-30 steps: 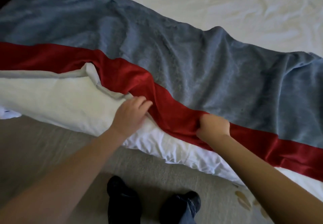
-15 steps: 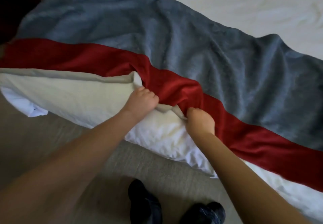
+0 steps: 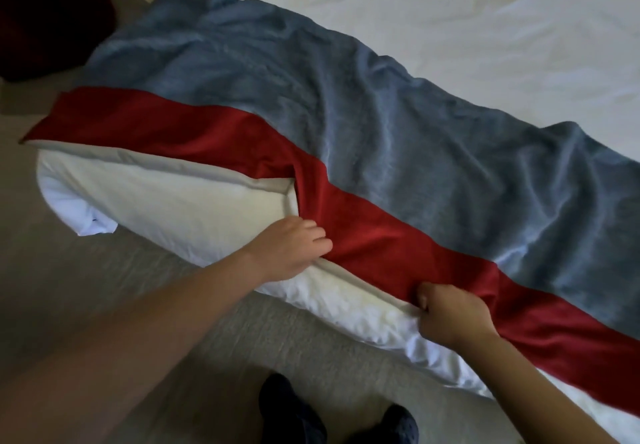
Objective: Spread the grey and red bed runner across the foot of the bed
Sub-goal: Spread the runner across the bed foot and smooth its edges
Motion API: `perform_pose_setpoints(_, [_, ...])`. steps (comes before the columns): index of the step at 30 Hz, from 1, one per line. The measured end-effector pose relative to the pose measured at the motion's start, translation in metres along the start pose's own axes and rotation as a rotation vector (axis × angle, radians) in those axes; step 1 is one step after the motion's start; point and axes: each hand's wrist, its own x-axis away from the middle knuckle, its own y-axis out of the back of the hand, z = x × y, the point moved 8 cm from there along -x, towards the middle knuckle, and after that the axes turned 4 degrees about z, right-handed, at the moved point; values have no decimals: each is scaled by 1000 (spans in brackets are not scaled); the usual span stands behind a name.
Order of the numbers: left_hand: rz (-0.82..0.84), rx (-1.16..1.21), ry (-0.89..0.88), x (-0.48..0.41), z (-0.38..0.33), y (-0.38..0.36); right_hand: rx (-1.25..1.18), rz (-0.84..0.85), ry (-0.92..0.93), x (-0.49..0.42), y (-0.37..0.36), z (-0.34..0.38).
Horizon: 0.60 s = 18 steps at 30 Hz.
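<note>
White bed (image 3: 450,18), its foot edge nearest the viewer. The runner (image 3: 398,125) lies rumpled along that edge, grey inward and red band (image 3: 381,246) outward, with a tuck (image 3: 301,180) in the band left of centre. The left hand (image 3: 291,246) curls its fingers round the hem; the right hand (image 3: 450,315) pinches it in a fist. To flatten the tuck, draw the hands apart along the hem, then pull evenly toward the edge.

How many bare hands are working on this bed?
2: the left hand grips the grey and red bed runner mid-frame; the right hand pinches its red edge lower right.
</note>
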Motion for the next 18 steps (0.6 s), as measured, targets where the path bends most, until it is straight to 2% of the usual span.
perform_pose_setpoints(2, [-52,46,56,11,22,9,-43,-98,31,-6,26,20])
perform_pose_setpoints(4, [-112,65,159,27,50,16,-91,-231,145,-14,55,58])
perform_pose_setpoints(8, [-102,-51,408,54,106,17,-92,-398,431,-37,99,157])
perform_pose_setpoints(10, [-99,-82,539,64,134,16,-46,-476,485,-50,112,202])
perform_pose_setpoints(13, [-68,-153,675,78,163,12,-2,-553,390,-75,123,244])
perform_pose_setpoints(18, [2,-270,566,78,168,11,111,-459,197,-111,117,259])
